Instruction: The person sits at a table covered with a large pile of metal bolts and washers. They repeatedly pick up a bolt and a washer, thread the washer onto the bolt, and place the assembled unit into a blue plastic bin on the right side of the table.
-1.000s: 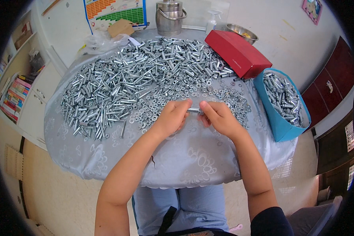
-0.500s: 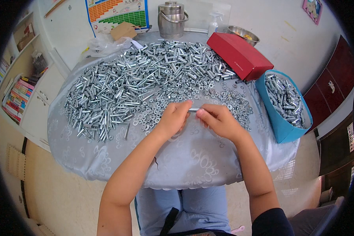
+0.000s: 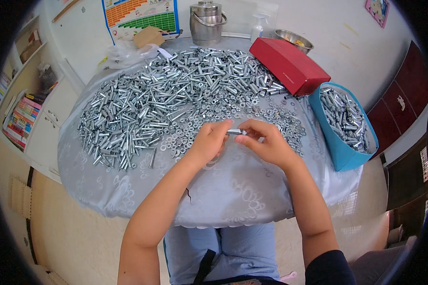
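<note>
My left hand (image 3: 209, 144) is closed round a short silver sleeve bolt (image 3: 234, 131), which lies level and points right. At its right end, where a nut or washer seems to sit, the thumb and forefinger of my right hand (image 3: 267, 144) curl round it. The other fingers of that hand are bent and partly hidden. Just beyond both hands lie many loose nuts and washers (image 3: 181, 137). A big heap of silver bolts and sleeves (image 3: 142, 97) spreads over the table behind them.
A blue fabric bin (image 3: 349, 162) full of sleeve bolts stands at the right edge of the cloth-covered table (image 3: 142, 194). Behind it lies a red box (image 3: 290, 64). Along the back are a steel pot (image 3: 206, 26), a spray bottle (image 3: 257, 29), a metal bowl (image 3: 295, 38) and a plastic bag (image 3: 128, 54).
My right forefinger has lifted and the thumb has shifted, loosening the pinch so more of the bolt's right end shows. My left hand has stayed nearly in place.
</note>
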### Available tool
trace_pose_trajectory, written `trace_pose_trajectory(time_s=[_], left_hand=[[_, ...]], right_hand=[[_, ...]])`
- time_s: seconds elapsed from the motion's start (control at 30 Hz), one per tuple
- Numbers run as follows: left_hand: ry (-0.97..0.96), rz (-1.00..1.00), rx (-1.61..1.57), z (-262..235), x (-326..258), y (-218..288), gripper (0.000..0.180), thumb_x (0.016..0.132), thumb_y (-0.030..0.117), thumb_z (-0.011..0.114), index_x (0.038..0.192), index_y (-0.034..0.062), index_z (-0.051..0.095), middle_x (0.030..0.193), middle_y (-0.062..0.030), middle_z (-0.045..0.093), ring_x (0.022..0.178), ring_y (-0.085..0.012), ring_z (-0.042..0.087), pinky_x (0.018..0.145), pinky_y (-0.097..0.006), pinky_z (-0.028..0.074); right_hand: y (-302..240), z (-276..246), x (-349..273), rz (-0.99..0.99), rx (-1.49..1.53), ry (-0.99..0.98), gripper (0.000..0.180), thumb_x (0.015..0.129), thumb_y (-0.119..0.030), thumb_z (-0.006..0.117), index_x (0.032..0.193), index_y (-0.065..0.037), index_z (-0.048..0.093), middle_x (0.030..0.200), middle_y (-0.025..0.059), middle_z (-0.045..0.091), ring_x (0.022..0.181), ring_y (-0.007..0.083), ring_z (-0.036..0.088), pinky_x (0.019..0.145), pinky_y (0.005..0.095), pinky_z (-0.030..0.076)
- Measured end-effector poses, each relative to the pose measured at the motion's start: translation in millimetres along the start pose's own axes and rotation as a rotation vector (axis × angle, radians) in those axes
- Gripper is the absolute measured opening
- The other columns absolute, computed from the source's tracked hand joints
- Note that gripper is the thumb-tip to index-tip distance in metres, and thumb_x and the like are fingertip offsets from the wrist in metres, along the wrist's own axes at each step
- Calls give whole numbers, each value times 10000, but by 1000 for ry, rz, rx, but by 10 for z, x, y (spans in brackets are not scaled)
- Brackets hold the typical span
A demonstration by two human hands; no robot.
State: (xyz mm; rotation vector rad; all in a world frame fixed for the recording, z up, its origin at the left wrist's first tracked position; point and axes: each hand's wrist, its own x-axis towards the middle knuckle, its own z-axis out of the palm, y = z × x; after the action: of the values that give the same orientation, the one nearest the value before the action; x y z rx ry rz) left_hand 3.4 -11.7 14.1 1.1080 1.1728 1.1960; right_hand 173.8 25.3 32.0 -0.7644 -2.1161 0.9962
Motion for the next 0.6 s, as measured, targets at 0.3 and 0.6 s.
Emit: trace_pose_trajectory(time_s=[0.3,0.6], left_hand=[[-24,-6,39,27,10,-5,410,881,357,443,572,90,409,480,36,315,382,-80,307,369,-252,288],[-17,-12,45,26,22,-22,447,879,375,439,579,46,476,452,11,394,362,-74,346,360,-244,263]], right_hand=[[56,-12,8,67,117,-50,236,854,-228,570,779,-5,559,630,12,521,568,66,462,519,218,383],[29,-20,24,197,208,-175,296,895,-267,496,761,-9,554,592,1,502,575,70,479,522,206,368]])
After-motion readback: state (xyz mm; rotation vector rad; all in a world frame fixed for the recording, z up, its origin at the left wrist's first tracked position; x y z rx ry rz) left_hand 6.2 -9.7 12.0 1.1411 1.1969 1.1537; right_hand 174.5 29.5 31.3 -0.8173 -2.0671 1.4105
